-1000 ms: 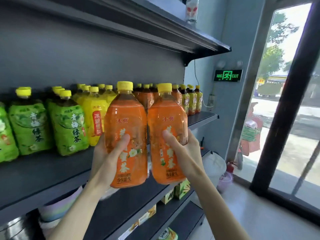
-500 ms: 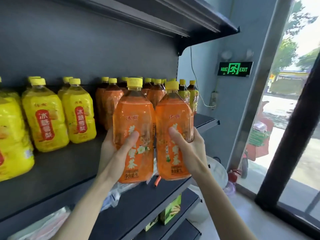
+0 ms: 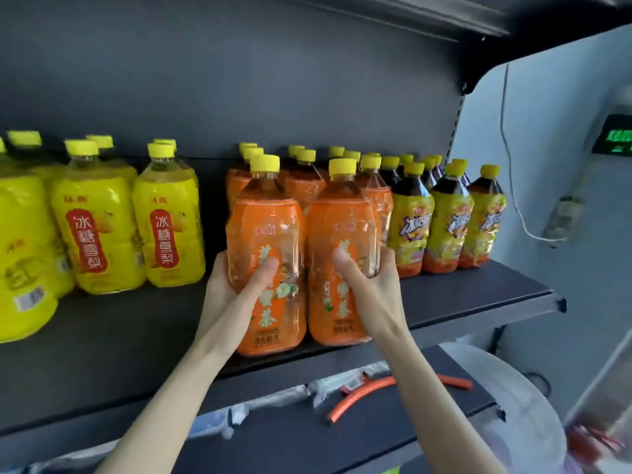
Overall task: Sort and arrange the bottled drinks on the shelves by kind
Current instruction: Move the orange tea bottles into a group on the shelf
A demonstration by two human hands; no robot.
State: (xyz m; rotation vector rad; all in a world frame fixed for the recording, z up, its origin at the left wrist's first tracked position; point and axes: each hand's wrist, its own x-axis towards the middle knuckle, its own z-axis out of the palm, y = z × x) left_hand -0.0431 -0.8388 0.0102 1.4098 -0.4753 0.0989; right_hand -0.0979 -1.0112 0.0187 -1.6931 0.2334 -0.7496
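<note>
Two large orange tea bottles with yellow caps stand side by side at the front of the dark shelf (image 3: 119,343). My left hand (image 3: 236,289) grips the left orange bottle (image 3: 270,230), thumb across its label. My right hand (image 3: 369,289) grips the right orange bottle (image 3: 342,227) the same way. Directly behind them stand more orange bottles (image 3: 302,186) in rows. Yellow pear-drink bottles (image 3: 167,230) fill the shelf's left part. Smaller dark tea bottles with yellow labels (image 3: 448,224) stand at the right end.
An upper shelf (image 3: 444,15) overhangs the bottles. The lower shelf (image 3: 307,439) carries an orange hose piece (image 3: 355,395) and plastic wrapping. A white lidded bin (image 3: 513,405) sits lower right. A white cable (image 3: 506,148) hangs on the right wall beside a green exit sign (image 3: 615,138).
Both hands have carried the two orange bottles forward and down onto the shelf front, ahead of the other orange bottles. The view has moved closer and to the right.
</note>
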